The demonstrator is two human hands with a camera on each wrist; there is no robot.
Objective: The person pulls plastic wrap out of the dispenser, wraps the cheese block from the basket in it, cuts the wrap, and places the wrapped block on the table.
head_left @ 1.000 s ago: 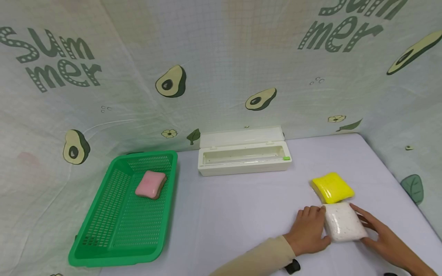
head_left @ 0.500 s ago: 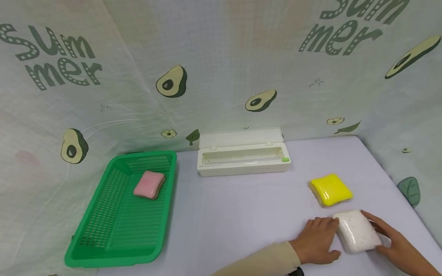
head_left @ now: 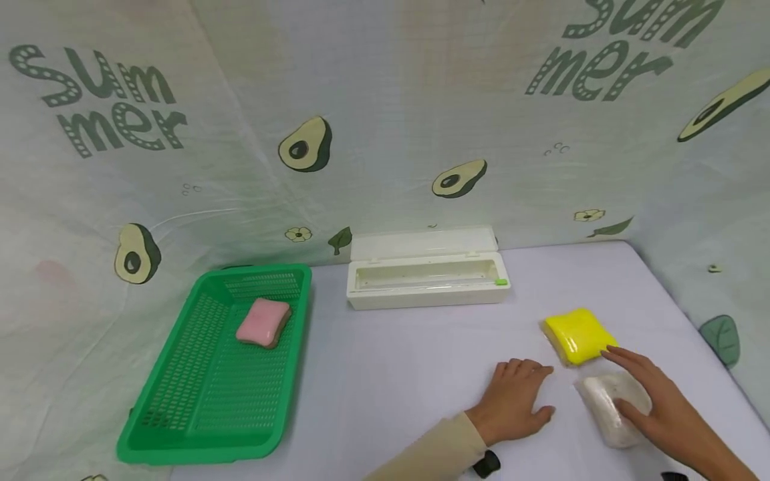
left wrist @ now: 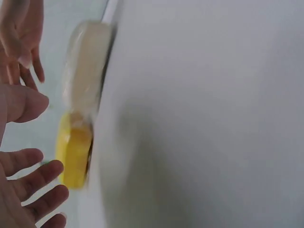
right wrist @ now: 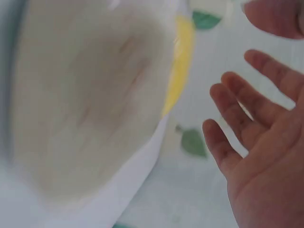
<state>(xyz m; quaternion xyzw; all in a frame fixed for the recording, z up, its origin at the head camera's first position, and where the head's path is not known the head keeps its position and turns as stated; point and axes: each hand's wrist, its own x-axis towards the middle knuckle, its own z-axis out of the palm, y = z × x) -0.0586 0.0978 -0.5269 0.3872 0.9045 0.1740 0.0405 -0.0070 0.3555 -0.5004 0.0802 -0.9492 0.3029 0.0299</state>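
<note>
A white, pillow-shaped pack in clear wrap [head_left: 610, 404] lies on the table at the lower right of the head view. Just behind it sits a similar yellow pack [head_left: 577, 334]. My right hand [head_left: 670, 407] hovers over the white pack's right side with fingers spread; the right wrist view shows the palm apart from the pack [right wrist: 95, 95]. To the left of both packs is my left hand [head_left: 511, 401], its fingers extended and holding nothing. The left wrist view shows a gap between that hand [left wrist: 26, 185] and the packs.
A green perforated basket [head_left: 289, 374] stands on the left, with a pink pillow-shaped piece [head_left: 263, 323] inside. At the back, a long white box [head_left: 428, 297] has its lid raised against the printed cloth backdrop [head_left: 373, 100].
The white pack first shifted toward the front right, away from the yellow one, held between both hands. Since then both hands have let go; the left moved left and the right lifted over it.
</note>
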